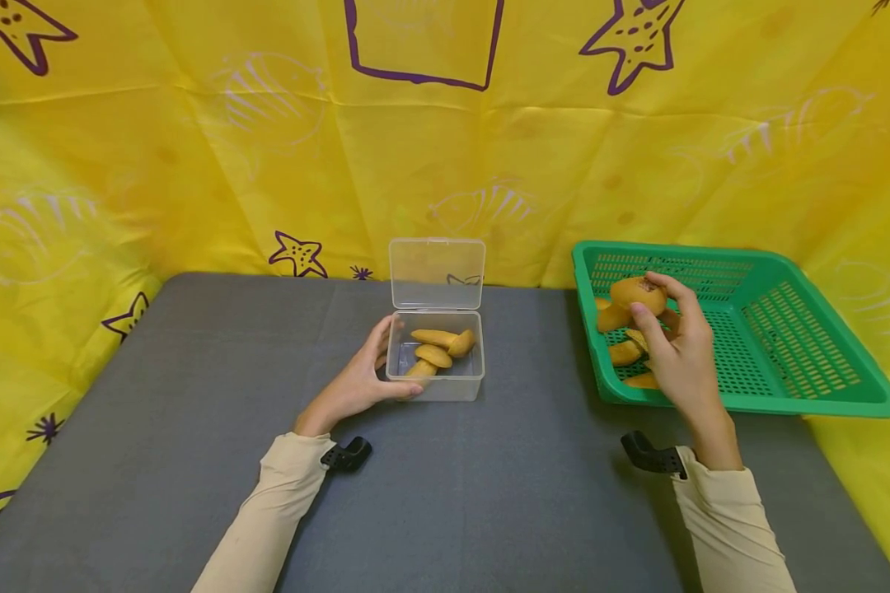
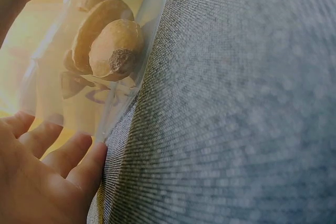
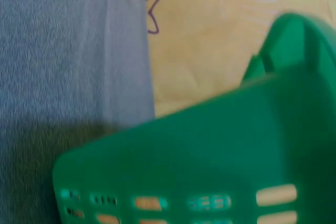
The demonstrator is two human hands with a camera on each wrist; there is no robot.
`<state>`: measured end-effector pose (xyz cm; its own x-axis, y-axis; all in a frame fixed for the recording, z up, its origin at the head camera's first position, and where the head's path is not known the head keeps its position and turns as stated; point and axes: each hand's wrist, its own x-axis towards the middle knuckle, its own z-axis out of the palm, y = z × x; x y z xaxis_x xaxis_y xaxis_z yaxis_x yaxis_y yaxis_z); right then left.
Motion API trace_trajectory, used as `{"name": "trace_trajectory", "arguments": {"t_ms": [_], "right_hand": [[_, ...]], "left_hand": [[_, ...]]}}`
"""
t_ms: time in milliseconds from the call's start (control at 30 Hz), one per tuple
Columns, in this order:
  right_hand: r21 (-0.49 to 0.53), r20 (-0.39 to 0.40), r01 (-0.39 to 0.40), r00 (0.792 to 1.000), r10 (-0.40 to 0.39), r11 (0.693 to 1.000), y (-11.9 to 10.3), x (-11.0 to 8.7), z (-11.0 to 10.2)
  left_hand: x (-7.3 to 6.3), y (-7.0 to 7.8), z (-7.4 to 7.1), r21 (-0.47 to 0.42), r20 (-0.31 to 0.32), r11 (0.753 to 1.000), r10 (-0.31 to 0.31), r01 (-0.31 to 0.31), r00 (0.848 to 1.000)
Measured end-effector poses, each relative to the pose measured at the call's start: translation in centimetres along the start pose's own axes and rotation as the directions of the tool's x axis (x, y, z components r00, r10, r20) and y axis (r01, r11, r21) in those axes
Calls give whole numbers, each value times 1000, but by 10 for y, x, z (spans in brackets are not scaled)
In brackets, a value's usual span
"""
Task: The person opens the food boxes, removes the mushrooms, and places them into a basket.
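Note:
A clear plastic box [image 1: 452, 389] with its lid [image 1: 437, 273] raised stands mid-table in the head view. Two brown mushrooms [image 1: 433, 356] lie inside. My left hand [image 1: 356, 371] holds the box at its left side, thumb along the front wall. In the left wrist view, the fingers [image 2: 76, 153] touch the see-through wall, with mushrooms [image 2: 113, 51] showing behind it. Over the left part of the green basket [image 1: 756, 403], my right hand [image 1: 682, 350] pinches a mushroom [image 1: 638, 295] between thumb and fingers. The right wrist view shows the basket wall [image 3: 210, 129]; the hand is hidden there.
More mushrooms [image 1: 625, 352] lie at the left end of the basket, below the right hand. The basket's slotted walls rise from the grey tabletop [image 1: 519, 494]. A yellow patterned cloth [image 1: 386, 165] hangs behind the table.

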<state>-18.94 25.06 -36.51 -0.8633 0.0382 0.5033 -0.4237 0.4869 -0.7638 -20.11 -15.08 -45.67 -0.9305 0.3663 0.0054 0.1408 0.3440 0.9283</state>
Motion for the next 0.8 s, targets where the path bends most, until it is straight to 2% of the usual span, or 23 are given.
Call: {"name": "trace_trajectory", "arguments": {"t_ms": [200,400,567,800], "right_hand": [[-71,-1,-22,1000,22,997,11,-3,-13],[-177,95,-57,993,75,983,26,-5,-27],[-251,188,-82,973,132,965,32,-3,-34],[-320,286,-100,938,197,942,36,3,-44]], "left_hand": [[0,0,-1,4,3,1000,-1,1,1000],[0,1,0,0,1,1000,1,-1,1000],[-2,2,0,5,-9,1000,-11,11,1000],[-1,2,0,5,-2,1000,7,-7,1000]]}}
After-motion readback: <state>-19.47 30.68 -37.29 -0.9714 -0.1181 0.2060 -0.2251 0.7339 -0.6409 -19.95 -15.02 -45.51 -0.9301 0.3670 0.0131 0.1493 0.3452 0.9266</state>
